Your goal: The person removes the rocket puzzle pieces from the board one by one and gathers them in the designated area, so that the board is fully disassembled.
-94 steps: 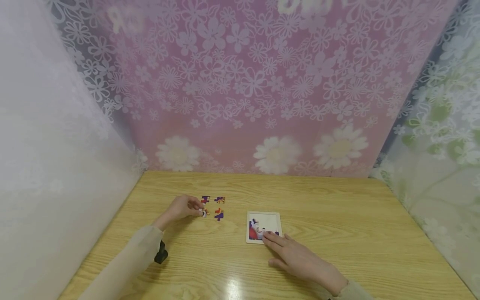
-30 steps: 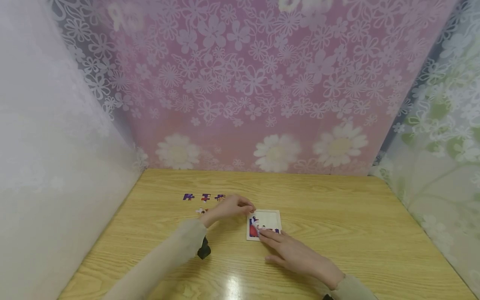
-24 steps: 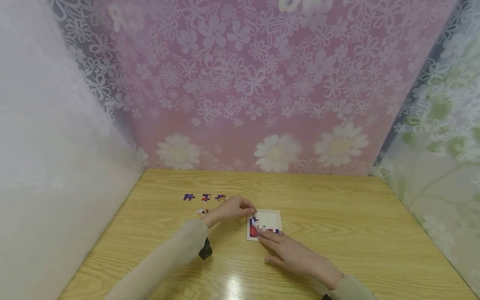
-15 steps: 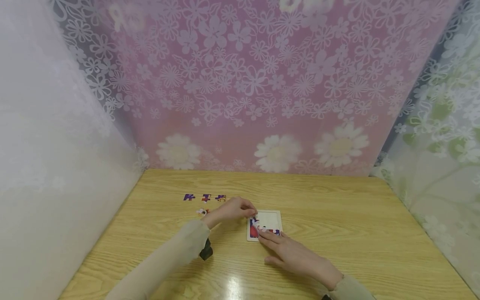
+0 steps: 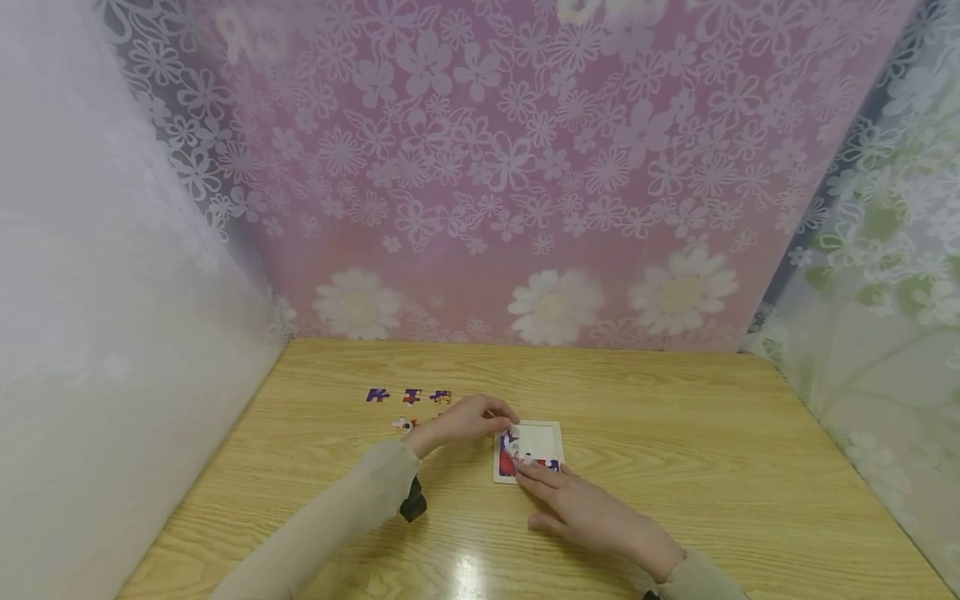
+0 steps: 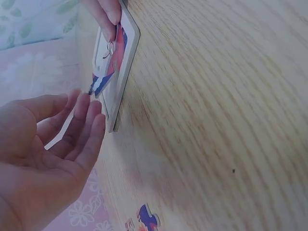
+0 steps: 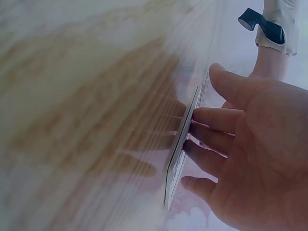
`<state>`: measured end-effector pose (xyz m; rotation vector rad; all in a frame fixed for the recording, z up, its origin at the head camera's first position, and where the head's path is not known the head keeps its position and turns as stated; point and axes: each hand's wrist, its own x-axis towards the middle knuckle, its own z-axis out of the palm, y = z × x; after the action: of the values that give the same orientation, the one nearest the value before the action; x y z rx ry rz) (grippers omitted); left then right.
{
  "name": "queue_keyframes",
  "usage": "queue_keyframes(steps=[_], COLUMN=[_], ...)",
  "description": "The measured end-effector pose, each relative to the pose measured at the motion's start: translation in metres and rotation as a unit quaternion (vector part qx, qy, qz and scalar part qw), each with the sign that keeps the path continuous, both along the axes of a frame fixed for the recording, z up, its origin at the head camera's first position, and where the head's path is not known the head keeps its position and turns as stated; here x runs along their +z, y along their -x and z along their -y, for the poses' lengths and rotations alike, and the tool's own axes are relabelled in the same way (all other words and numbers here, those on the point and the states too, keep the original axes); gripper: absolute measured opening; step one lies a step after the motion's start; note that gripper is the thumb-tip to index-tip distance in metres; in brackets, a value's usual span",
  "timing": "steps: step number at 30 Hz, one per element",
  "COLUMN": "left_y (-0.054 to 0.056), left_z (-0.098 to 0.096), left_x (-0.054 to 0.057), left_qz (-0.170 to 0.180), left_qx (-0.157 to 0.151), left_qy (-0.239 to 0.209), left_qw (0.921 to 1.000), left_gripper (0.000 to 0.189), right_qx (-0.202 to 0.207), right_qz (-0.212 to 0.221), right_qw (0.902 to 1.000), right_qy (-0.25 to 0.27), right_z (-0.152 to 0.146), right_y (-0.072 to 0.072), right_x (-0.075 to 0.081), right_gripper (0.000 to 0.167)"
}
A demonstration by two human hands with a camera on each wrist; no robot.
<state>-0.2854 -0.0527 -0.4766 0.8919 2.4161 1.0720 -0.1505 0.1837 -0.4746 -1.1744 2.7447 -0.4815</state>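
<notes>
A square jigsaw puzzle tray (image 5: 559, 437) with a pale rim lies on the table. Joined pieces (image 5: 507, 461) in red, white and purple cover its left side and lower edge; its upper right shows bare backing. At the tray's upper left corner, my left hand (image 5: 468, 418) pinches a blue and white puzzle piece (image 6: 100, 83) by its end, thumb against fingertips. The piece looks tilted in the left wrist view, and the fingers partly hide it. My right hand (image 5: 592, 512) rests its straight fingertips on the tray's lower edge, covering some of the picture.
Loose puzzle pieces lie left of the tray: a purple one (image 5: 377, 395), a red and purple one (image 5: 412, 397), an orange and purple one (image 5: 441, 397) and a white one (image 5: 405, 424). Another is mostly behind my left wrist. Flowered cloth walls enclose the wooden table (image 5: 660, 433).
My left hand has moved right, from the loose pieces to the tray's upper left corner. Over the last second it shifts only slightly there. My right hand stays on the tray's lower edge.
</notes>
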Motion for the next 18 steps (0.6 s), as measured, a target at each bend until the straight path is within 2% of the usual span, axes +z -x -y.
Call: queue_keyframes(steps=[8,18], left_y=[-0.007,-0.018], left_z=[0.001,0.004], left_x=[0.003,-0.001], left_qz=[0.034,0.050], left_qx=[0.006,0.041], left_qy=[-0.043,-0.041], left_qw=[0.9985,0.9971], left_gripper=[0.023,0.015], right_qx=[0.008,0.006], right_qz=[-0.020,-0.016], right_qw=[0.9997,0.9997], right_qy=[-0.007,-0.016], right_z=[0.001,0.002], right_y=[0.000,-0.001], right_x=[-0.001,0.001], right_gripper=[0.059,0.060])
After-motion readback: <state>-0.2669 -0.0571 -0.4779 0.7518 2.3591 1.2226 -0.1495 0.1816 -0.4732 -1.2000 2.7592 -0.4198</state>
